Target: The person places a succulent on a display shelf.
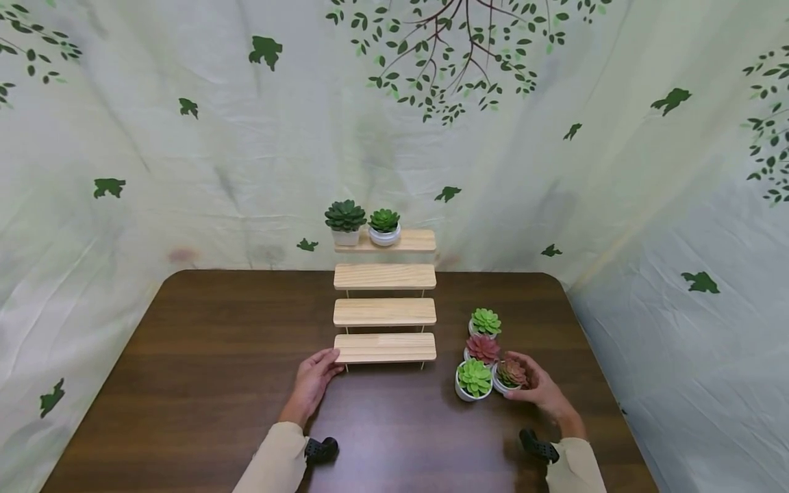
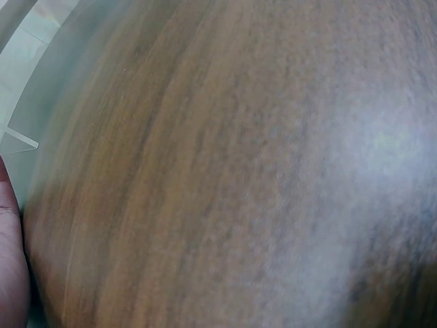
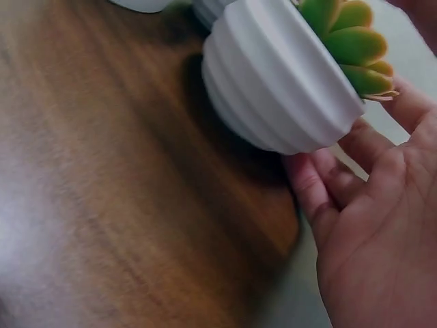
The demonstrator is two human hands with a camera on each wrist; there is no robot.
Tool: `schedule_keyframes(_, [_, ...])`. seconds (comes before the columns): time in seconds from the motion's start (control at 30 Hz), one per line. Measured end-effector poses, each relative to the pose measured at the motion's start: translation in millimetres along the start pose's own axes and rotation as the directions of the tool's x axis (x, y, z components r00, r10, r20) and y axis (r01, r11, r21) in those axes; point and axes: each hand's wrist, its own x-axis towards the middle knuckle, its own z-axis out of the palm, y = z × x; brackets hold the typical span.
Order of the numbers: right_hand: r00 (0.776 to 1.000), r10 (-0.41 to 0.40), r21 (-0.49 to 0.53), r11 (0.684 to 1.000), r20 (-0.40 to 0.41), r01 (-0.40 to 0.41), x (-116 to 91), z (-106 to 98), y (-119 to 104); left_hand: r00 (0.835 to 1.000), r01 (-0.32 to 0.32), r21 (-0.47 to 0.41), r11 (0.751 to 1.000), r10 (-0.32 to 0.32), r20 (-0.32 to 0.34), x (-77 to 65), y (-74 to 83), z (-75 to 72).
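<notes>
A tiered wooden shelf stand point(image 1: 385, 348) with pale boards on thin supports stands at the table's middle. My left hand point(image 1: 313, 385) grips the left end of its lowest board; only a sliver of that hand shows in the left wrist view. On the right, my right hand point(image 1: 545, 392) holds a reddish-brown potted succulent point(image 1: 511, 374), thumb and fingers around its pot. That ribbed white pot point(image 3: 273, 75) fills the top of the right wrist view. Beside it stand a front green succulent point(image 1: 474, 378), a dark red succulent point(image 1: 483, 348) and a back green succulent point(image 1: 485, 321), all in white pots.
On the top board sit a dark green succulent point(image 1: 346, 218) at the left and a smaller bright green succulent point(image 1: 385, 222) beside it. The brown wooden table point(image 1: 216, 356) reaches back to a leaf-printed cloth point(image 1: 259, 150), which also hangs at both sides.
</notes>
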Motion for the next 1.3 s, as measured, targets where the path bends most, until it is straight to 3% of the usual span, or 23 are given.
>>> schedule_keyframes(0.3, [0.998,0.044,-0.062,0.997,-0.035,-0.046,0.8,3.3,5.3,1.000,-0.008,0.008,1.000,0.008,0.018,-0.2,-0.4,-0.9])
schedule_keyframes(0.47, [0.996,0.054,-0.107,0.992,-0.075,-0.062,1.2,3.5,7.6,1.000,0.010,0.008,1.000,-0.009,-0.013,1.3,-1.0,0.2])
schedule_keyframes(0.87, [0.990,0.065,-0.112,0.991,-0.123,-0.078,0.5,7.7,7.2,0.999,-0.029,0.009,1.000,0.029,0.016,1.3,-1.8,-1.5])
schedule_keyframes(1.07, [0.986,0.037,-0.094,0.994,-0.163,-0.053,-1.6,10.8,8.3,1.000,-0.005,0.006,1.000,0.005,-0.004,1.3,-1.1,-0.5])
schedule_keyframes(1.3, [0.984,0.018,0.006,1.000,-0.178,-0.017,-2.1,9.2,10.3,1.000,-0.006,-0.008,1.000,0.006,-0.002,1.9,-1.8,-0.1])
